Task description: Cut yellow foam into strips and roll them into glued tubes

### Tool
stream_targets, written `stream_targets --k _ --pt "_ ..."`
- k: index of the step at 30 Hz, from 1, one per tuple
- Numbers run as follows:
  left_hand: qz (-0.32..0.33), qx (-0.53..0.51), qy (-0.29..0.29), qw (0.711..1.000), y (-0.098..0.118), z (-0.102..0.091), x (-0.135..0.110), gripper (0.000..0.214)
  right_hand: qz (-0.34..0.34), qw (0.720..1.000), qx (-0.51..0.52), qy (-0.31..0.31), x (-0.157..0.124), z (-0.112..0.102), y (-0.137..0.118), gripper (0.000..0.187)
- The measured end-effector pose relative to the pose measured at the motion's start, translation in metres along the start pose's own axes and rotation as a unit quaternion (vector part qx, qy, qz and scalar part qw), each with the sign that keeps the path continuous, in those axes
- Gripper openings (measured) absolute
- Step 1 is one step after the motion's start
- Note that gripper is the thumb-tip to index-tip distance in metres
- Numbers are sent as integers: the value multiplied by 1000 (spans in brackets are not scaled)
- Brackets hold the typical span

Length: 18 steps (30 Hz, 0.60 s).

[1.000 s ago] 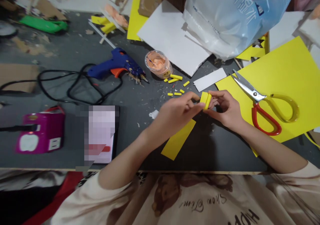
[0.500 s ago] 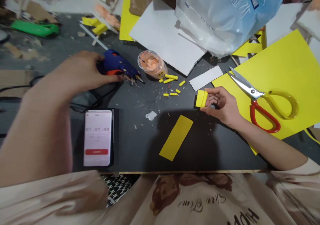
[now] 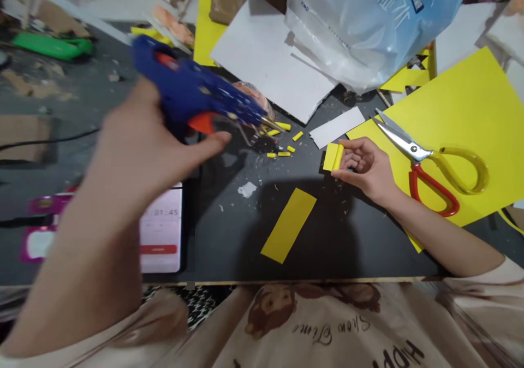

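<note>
Glue gun [image 3: 200,90], held in left fingers [image 3: 213,143], mostly hides a tub [image 3: 259,94]; right fingers [image 3: 349,178] pinch a yellow piece [image 3: 331,157].

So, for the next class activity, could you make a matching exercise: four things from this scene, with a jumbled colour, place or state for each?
Column one
1. Glue gun
2. Scissors
3. Phone
4. Ridged yellow piece

Column two
A. Face up with a lit screen
B. Pinched in the right hand
C. Blue, in the left hand's grip
D. One handle red, the other yellow

Right pairs: 1-C, 2-D, 3-A, 4-B
</note>
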<state>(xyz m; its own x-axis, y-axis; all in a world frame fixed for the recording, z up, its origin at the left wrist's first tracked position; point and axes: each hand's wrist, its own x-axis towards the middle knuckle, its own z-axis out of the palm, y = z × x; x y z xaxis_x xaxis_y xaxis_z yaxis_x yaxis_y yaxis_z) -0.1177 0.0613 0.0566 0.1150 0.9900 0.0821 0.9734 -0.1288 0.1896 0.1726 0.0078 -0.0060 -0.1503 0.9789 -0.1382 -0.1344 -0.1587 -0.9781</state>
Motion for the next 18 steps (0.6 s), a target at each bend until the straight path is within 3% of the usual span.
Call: stream_targets --k 3,6,11,18 --pt "12 4 -37 999 37 6 -11 74 4 1000 3 6 1 -1 1 48" --pt "12 34 -78 996 54 14 -16 50 5 1000 -6 9 1 -3 2 51" --pt "7 31 -121 992 62 17 -18 38 7 1000 -9 16 2 -3 1 50" --pt "83 45 -99 991 55 20 -19 32 5 1000 4 30 2 -2 0 50"
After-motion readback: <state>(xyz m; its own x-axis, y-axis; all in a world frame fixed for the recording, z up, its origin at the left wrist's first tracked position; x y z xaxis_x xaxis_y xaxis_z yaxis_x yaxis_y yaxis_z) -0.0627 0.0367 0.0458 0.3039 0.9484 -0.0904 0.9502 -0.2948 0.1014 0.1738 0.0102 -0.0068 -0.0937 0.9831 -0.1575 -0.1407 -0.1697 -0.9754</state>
